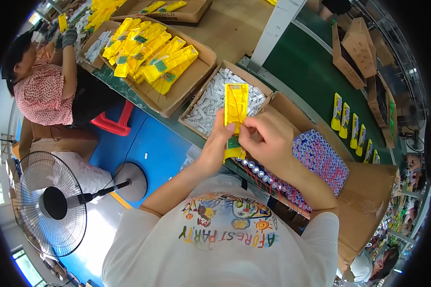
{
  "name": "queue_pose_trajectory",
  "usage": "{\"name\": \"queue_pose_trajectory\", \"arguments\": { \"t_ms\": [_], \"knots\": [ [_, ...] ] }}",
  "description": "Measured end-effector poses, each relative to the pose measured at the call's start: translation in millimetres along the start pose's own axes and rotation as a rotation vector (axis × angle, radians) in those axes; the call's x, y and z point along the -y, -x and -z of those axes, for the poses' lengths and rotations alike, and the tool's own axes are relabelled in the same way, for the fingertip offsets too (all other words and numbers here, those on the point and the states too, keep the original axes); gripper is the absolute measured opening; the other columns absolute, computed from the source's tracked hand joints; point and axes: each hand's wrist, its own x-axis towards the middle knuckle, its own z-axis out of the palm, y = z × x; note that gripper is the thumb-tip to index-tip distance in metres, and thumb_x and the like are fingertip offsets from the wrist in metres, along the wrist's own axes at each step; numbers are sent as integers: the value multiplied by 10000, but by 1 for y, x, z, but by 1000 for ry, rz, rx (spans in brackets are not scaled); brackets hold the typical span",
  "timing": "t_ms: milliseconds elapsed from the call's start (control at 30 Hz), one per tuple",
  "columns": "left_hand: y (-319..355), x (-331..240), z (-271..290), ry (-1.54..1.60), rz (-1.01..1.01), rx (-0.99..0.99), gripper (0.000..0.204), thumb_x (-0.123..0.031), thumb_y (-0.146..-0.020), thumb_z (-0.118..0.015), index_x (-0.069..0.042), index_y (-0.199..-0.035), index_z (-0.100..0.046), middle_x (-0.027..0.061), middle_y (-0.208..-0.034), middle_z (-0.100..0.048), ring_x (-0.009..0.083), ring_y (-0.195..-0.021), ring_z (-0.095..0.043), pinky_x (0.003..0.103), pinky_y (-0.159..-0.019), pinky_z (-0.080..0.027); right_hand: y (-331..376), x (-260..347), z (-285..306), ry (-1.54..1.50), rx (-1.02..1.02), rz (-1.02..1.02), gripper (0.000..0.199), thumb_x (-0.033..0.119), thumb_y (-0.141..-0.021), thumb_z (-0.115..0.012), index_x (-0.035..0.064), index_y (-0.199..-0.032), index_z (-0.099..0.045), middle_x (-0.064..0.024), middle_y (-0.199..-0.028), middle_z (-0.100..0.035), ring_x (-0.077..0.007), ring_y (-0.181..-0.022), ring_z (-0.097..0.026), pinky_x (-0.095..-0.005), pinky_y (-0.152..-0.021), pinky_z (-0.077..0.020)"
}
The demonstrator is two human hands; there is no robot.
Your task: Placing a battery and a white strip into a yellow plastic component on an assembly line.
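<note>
A yellow plastic housing [236, 99] stands upright between my hands, its hollow side facing me. Thin red and dark wires run inside it, and a small green circuit board [233, 142] sits near its lower end. My left hand [216, 146] is closed around the housing's left edge, with the thumb across its front. At the right edge, my right hand [269, 137] has thumb and forefinger pinched together by the wires; what lies between the fingertips is too small to make out. Behind the housing is a cardboard box of small white plastic parts [207, 106].
Cylindrical cells [321, 160] with red wires fill a box under my right forearm. A carton [165, 106] at the left holds several yellow housings [146, 52]. More housings [345, 120] line the green bench [297, 62]. A gloved person [43, 91] works far left, near a fan [55, 203].
</note>
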Motion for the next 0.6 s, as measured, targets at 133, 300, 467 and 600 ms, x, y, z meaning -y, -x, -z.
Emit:
{"name": "queue_pose_trajectory", "arguments": {
  "t_ms": [133,300,467,600],
  "knots": [
    [5,7,0,-29,-34,92,505,-324,-980,-383,-41,-1373,-240,99,-1180,-479,162,-1073,-473,310,-920,-397,1,8,3,-61,-55,-168,112,37,-771,-727,-4,-828,-640,-29,-680,-588,-52,-507,-544,-234,-444,-417],
    [-1,9,1,-66,38,89,464,-307,-995,-353,-34,-1359,-263,102,-1173,-472,151,-1090,-458,310,-933,-384,21,-5,-5,383,-86,193,113,-4,-748,-710,39,-795,-617,-61,-670,-576,-155,-508,-549,-267,-449,-409],
    [1,-2,1,74,153,8,350,-37,-953,-424,-53,-1274,-285,75,-978,-524,145,-821,-536,289,-756,-473,35,-17,9,-189,168,-242,166,100,-764,-736,34,-872,-629,-128,-776,-637,-263,-644,-619,-322,-577,-500],
    [8,-3,20,22,1,133,353,-66,-990,-390,-66,-1309,-239,88,-973,-510,145,-778,-534,306,-722,-483,58,-29,8,78,608,-221,269,133,-775,-729,4,-995,-644,-162,-908,-662,-309,-821,-618,-370,-778,-493]
  ]
}}
